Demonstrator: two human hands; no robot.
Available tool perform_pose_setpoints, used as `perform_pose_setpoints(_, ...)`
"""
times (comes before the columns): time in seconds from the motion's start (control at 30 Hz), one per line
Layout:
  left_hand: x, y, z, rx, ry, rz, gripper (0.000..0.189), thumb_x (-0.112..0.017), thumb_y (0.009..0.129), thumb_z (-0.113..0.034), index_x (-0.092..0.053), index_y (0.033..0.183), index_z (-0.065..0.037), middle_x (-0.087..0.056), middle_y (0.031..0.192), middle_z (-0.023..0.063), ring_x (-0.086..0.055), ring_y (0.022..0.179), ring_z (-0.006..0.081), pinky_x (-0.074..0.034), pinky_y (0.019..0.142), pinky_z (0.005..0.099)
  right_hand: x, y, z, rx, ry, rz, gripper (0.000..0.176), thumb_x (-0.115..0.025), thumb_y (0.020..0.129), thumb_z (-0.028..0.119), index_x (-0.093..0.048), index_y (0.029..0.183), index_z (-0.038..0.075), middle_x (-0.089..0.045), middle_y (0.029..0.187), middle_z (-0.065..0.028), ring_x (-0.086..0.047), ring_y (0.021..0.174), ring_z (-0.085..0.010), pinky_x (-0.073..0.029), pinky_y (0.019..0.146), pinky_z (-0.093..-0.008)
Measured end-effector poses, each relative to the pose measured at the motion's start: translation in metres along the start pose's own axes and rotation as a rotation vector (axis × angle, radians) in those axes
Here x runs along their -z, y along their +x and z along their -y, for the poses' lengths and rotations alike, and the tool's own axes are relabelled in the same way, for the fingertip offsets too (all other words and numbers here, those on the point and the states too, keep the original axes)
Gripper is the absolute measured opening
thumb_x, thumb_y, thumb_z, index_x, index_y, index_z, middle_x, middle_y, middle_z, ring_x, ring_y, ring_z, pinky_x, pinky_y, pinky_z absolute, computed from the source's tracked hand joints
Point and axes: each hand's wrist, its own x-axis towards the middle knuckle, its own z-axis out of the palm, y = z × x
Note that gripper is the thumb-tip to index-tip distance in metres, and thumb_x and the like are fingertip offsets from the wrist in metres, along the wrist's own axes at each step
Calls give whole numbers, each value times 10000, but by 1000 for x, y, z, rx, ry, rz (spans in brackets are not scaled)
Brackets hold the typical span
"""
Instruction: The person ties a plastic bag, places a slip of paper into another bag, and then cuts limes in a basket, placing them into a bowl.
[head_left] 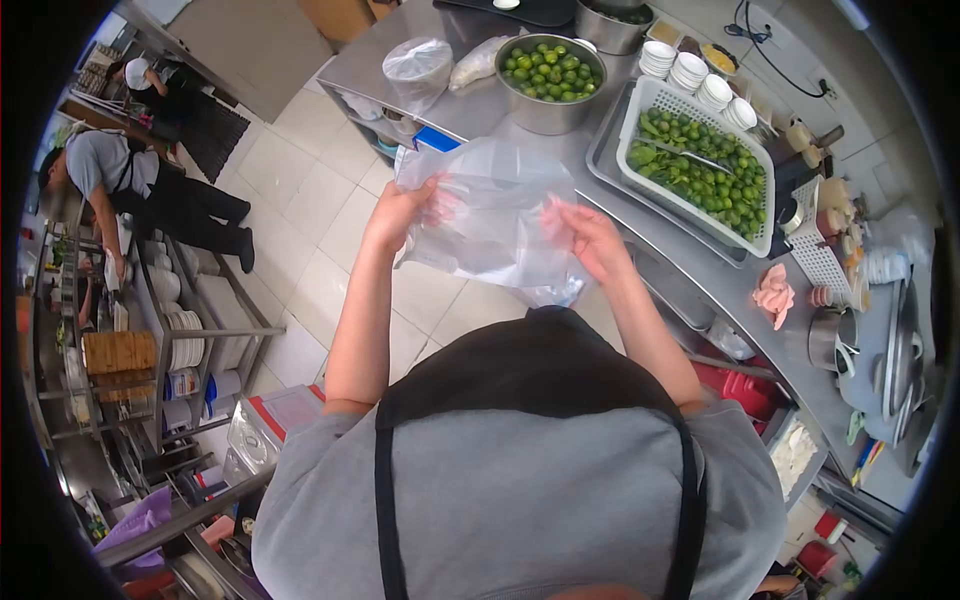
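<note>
A clear plastic bag [490, 215] is stretched between my two hands in front of my apron. My left hand [405, 212] grips its left edge, with some fingers showing through the film. On the other side my right hand [592, 240] pinches the bag's right edge between thumb and fingers. Just beyond the bag, on the steel counter, stands a metal pot [552, 112] filled with small green limes [555, 75]. To the right, a white perforated basket [632, 130] full of cut limes [690, 165] rests in a metal tray [598, 150], with tongs [690, 155] lying on the fruit.
A plastic-wrapped container [417, 72] sits at the counter's left end. Stacks of white cups [688, 72] line the wall. A pink cloth [773, 295] lies on the right of the counter. At left, a co-worker [130, 185] bends over shelves [215, 335] of dishes; another person [145, 80] is farther back.
</note>
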Motion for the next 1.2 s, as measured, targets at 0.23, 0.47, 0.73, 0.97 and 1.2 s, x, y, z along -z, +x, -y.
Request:
perform_pose_setpoints(0.23, 7, 42, -2, 7, 4, 82, 356, -593, 842, -232, -563, 1116, -6, -645, 854, 108, -590, 684, 165, -461, 588, 285, 1, 23, 19, 27, -227, -187, 127, -629, 803, 63, -612, 921, 19, -636, 832, -64, -604, 749, -137, -485, 698, -261)
perform_pose_setpoints(0.47, -38, 65, 10, -493, 883, -535, 595, -770, 648, -267, -524, 1137, -34, -576, 926, 76, -548, 846, 177, -453, 711, 303, -13, 75, 42, 173, -491, -292, 141, -691, 751, 76, -553, 782, 72, -570, 724, -17, -541, 670, -102, -440, 610, -255)
perform_pose_setpoints(0.73, -47, 100, 2, -353, -9, -250, 161, -601, 658, -13, -448, 671, -62, -435, 640, -24, -438, 611, 92, -354, 547, 227, -22, 162, 27, 569, -1129, -20, 215, -629, 699, 35, -423, 638, 41, -507, 712, -76, -504, 678, -185, -389, 579, -322)
perform_pose_setpoints(0.97, 50, 64, -3, -276, 834, -858, 202, -635, 608, 13, -446, 659, -36, -447, 633, 29, -421, 569, 129, -375, 547, 257, -34, 206, 131, 860, -1382, -294, 186, -539, 611, -81, -394, 621, 34, -441, 674, -106, -466, 601, -297, -366, 531, -363)
perform_pose_setpoints(1.2, -3, 77, -67, -276, 902, -371, 479, -745, 618, -170, -538, 1040, -76, -540, 922, 118, -540, 878, 264, -462, 726, 358, -91, 231, 73, 783, -1493, 81, 168, -513, 626, -91, -443, 686, 50, -492, 785, -128, -525, 683, -347, -418, 594, -435)
